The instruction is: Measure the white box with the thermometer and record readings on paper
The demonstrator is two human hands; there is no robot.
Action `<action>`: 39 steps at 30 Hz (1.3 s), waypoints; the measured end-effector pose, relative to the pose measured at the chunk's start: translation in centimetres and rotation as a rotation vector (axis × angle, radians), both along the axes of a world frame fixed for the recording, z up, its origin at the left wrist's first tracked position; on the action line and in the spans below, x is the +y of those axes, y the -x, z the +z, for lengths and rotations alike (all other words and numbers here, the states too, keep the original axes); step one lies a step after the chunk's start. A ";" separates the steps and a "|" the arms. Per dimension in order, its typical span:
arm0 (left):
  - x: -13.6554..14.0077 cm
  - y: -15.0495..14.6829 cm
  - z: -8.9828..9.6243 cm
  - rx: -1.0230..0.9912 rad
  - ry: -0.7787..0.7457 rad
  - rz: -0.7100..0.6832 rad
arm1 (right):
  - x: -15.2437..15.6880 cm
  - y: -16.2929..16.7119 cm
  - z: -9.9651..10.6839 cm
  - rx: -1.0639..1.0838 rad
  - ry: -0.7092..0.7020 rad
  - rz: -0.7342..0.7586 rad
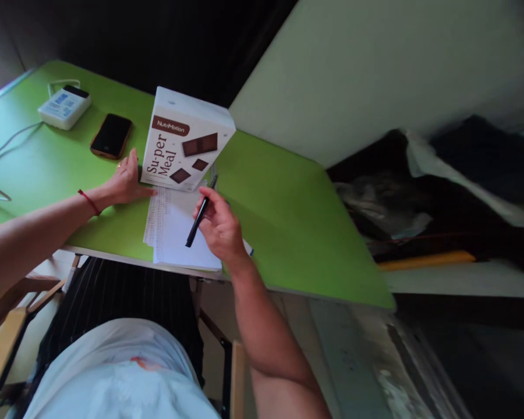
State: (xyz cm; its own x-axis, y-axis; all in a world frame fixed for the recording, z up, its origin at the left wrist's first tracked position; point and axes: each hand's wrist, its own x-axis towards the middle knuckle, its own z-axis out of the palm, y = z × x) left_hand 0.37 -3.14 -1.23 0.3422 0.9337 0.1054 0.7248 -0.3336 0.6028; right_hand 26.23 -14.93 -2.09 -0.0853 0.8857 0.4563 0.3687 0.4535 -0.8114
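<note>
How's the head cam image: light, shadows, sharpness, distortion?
Head view: dim, uneven light, the table brighter at left than at right; head view: soft shadow beside the cable; head view: large lettering on the box legible, writing on the papers not; head view: clutter at right smeared, frame edges look stretched.

Box (187, 142) partly hides papers (174, 235); their print (159, 210) illegibly small
</note>
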 end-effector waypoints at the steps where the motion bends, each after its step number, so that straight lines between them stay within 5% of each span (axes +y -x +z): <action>1: -0.8 -0.1 0.3 0.069 0.032 0.038 | -0.3 0.1 -0.2 0.066 -0.006 -0.024; 7: -3.6 -1.5 2.3 0.379 0.155 0.028 | -0.5 2.2 -1.2 0.301 0.116 -0.047; 13: -3.6 -1.5 2.6 0.507 0.157 -0.013 | 0.6 3.5 -1.8 0.306 0.308 -0.139; 29: -3.2 -1.5 2.1 0.512 0.148 -0.014 | 0.7 4.2 -2.6 0.103 0.164 -0.175; 39: -3.3 -1.7 2.1 0.498 0.141 -0.012 | 0.7 4.1 -2.7 0.040 0.191 -0.168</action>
State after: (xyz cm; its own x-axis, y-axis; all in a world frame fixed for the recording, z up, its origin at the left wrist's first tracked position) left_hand 2.12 -6.41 0.91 0.3291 0.9230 -0.1995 0.9322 -0.2838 0.2248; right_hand 22.17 -14.24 -4.80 0.0853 0.9565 0.2789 0.3917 0.2252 -0.8921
